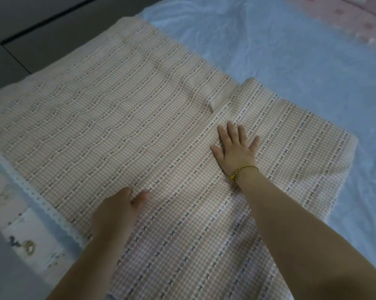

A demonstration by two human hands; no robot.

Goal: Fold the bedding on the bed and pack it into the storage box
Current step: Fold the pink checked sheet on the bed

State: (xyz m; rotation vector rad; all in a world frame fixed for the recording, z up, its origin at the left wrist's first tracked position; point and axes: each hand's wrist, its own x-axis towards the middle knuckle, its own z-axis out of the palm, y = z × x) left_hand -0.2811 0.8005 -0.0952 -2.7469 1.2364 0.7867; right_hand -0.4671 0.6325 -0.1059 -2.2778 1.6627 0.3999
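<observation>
Right hand (234,149) is lying palm down, fingers straight and spread, with the forearm extending in from the lower right. Left hand (117,210) is reaching forward, nearer the body, back of hand upward, fingers (142,195) curling downward; whether they are gripping anything cannot be determined. Both forearms are bare.
</observation>
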